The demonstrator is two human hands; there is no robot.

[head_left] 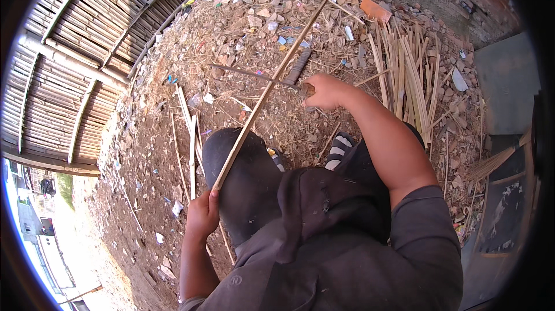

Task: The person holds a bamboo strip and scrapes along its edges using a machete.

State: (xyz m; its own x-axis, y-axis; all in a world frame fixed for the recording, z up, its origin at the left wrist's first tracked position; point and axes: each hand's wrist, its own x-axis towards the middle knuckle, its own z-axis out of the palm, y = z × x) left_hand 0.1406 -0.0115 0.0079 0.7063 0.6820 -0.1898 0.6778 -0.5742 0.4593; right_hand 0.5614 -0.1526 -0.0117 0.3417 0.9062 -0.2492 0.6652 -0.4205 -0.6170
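Observation:
My left hand point(202, 214) is closed round the near end of a long, split bamboo strip point(252, 116), thumb along it. From there the strip slants up and away to the right, passing over my dark-clothed knee. In my closed right hand point(327, 91) is the handle of a knife, mostly hidden by the fingers. Its long, thin dark blade point(238, 71) points left and crosses the strip around mid-length; whether the edge bites into it I cannot tell. Just beyond the knife, a dark ribbed cylindrical piece point(298, 67) lies on the ground.
A pile of split bamboo strips point(409, 74) lies to the right, with a few loose strips point(193, 149) at the left. Rubble and litter cover the dirt. A bamboo-slat wall point(87, 50) stands at the left, a grey panel point(509, 85) at the right, an orange tile piece point(375, 9) far off.

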